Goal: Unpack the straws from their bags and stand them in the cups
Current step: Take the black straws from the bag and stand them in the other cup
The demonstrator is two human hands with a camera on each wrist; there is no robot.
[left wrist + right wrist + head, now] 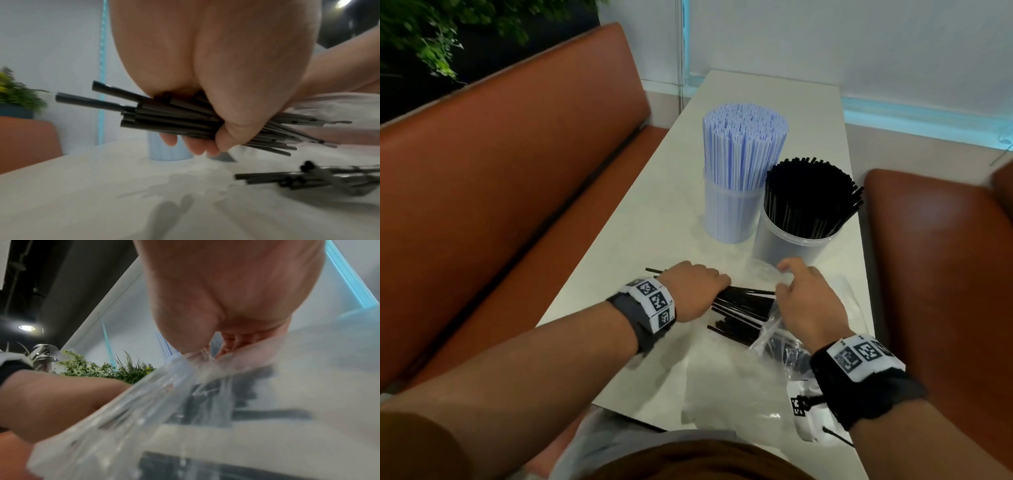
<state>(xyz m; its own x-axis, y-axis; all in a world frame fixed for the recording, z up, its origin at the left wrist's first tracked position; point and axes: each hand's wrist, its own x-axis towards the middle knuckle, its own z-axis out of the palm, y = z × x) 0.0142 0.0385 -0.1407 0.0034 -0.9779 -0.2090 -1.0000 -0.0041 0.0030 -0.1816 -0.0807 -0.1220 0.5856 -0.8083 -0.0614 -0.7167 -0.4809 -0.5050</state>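
Note:
My left hand [700, 291] grips a bundle of black straws [174, 118] just above the white table [640, 219], fingers curled round it. More black straws [736, 325] lie loose on the table beside it, partly inside a clear plastic bag [767, 329]. My right hand [801, 298] pinches the mouth of that clear bag [205, 394] and holds it up. Behind the hands stand two clear cups: the left cup [729, 212] is packed with pale blue straws [743, 147], the right cup [791, 246] with black straws [808, 195].
Orange-brown bench seats [517, 171] run along the left of the table, and another orange-brown seat [941, 274] stands on the right. More crumpled clear plastic [722, 394] covers the table's near edge. A wall closes the far end; green plants [424, 37] sit behind the left bench.

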